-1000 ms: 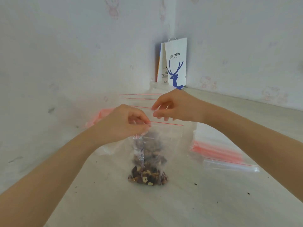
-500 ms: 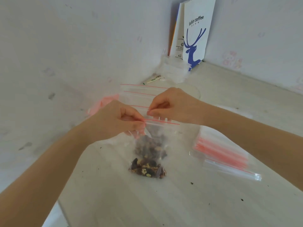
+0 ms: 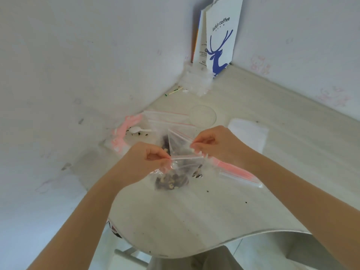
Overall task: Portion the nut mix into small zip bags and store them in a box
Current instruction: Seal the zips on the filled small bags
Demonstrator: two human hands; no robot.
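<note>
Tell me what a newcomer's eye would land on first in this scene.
At the centre, the left hand and right hand pinch the red-striped top of a small clear plastic zip bag holding dark nut mix. In the far corner stands a tall white paper bag with a blue deer print.

On the table (image 3: 185, 221), zip bag (image 3: 185, 164) of nut mix (image 3: 171, 182), top pinched between left hand (image 3: 144, 162) and right hand (image 3: 216, 145). Just right of it, stack of bags (image 3: 237, 174); behind, more bags (image 3: 167, 119), then bowl (image 3: 203, 115); spoon (image 3: 139, 130) back-left; paper bag (image 3: 222, 39) standing in far corner.
</note>
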